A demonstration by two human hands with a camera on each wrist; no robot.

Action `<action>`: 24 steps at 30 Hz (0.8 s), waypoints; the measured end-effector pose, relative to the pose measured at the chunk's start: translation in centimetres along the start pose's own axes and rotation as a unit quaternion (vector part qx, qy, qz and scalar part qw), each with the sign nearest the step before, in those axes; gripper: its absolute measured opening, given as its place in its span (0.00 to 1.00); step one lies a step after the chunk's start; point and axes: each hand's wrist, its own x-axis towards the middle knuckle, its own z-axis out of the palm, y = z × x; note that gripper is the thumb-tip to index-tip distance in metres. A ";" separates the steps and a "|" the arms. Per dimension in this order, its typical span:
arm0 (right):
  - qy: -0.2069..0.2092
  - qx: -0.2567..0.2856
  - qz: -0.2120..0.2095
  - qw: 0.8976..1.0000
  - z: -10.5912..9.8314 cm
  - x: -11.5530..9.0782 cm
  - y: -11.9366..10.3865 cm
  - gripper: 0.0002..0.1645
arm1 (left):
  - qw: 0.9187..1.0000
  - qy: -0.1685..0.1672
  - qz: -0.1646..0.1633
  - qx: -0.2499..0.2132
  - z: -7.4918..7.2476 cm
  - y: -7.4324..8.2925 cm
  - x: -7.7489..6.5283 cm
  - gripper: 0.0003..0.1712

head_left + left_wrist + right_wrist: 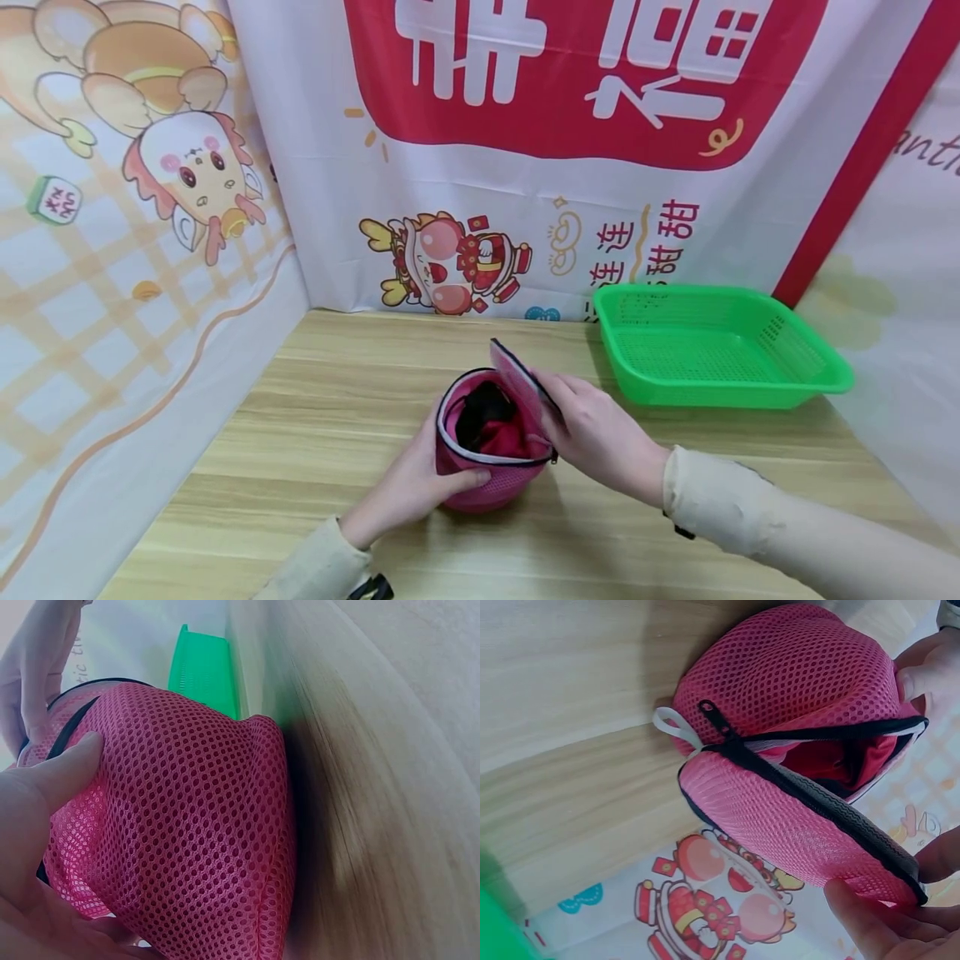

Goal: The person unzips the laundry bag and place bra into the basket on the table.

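A round pink mesh laundry bag point(491, 483) stands on the wooden table with its zipped lid point(780, 832) tilted up. Inside lie dark red and black cloth items point(487, 417), bunched together. My left hand point(416, 483) grips the bag's side, the thumb across the front of the mesh below the rim. My right hand point(596, 429) pinches the edge of the lid and holds it raised on the right. A black zipper pull point(714, 716) and a small white loop point(676, 724) show at the hinge side in the right wrist view.
A green plastic basket point(750, 386) stands at the back right of the table point(315, 392). Printed cloth walls point(330, 208) enclose the back and both sides.
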 end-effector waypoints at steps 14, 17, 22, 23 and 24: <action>-0.017 0.109 0.172 0.979 -2.4 -2.4 1.9 0.39 | 1.000 0.004 -0.018 0.008 0.1 0.0 -0.1 0.62; -0.026 0.122 0.216 0.968 -2.8 -3.2 2.2 0.41 | 1.000 0.005 -0.014 0.013 0.2 0.0 -0.1 0.62; -0.041 0.151 0.267 0.951 -2.9 -4.5 2.6 0.41 | 1.000 0.008 -0.013 0.000 0.2 1.0 -0.3 0.60; -0.046 0.162 0.279 0.945 -2.8 -4.7 2.7 0.41 | 1.000 0.009 -0.014 0.001 0.2 1.0 -0.3 0.60; -0.051 0.175 0.291 0.939 -2.8 -4.9 2.8 0.40 | 1.000 0.010 -0.017 0.001 0.2 1.0 -0.3 0.60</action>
